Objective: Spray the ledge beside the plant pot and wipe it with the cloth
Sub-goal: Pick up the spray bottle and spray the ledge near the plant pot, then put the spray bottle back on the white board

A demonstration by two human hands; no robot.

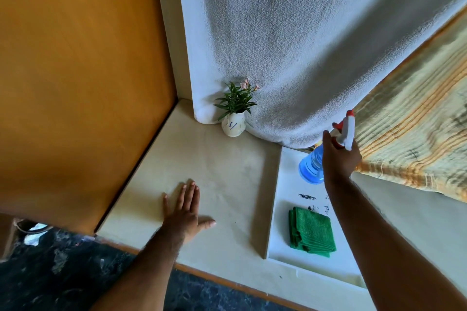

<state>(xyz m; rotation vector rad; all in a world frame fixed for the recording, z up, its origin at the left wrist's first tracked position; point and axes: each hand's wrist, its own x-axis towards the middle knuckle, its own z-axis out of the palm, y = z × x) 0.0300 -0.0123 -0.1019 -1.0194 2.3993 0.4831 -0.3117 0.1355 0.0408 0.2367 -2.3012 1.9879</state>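
Observation:
A cream ledge [217, 174] runs from the orange wall to a white tray. At its back stands a small white plant pot [233, 125] with green leaves and pink flowers. My left hand [185, 212] lies flat on the ledge, fingers spread, holding nothing. My right hand [338, 156] is closed around the neck of a blue spray bottle [312, 165] with a red and white trigger head, held over the far end of the tray. A folded green cloth [312, 231] lies in the tray, apart from both hands.
The white tray [280, 209] has dark marks near its middle. A grey-white curtain [303, 45] hangs behind the pot and a striped orange cloth [417, 139] drapes at the right. An orange wall panel [75, 83] bounds the left. Dark marble floor [63, 272] lies below.

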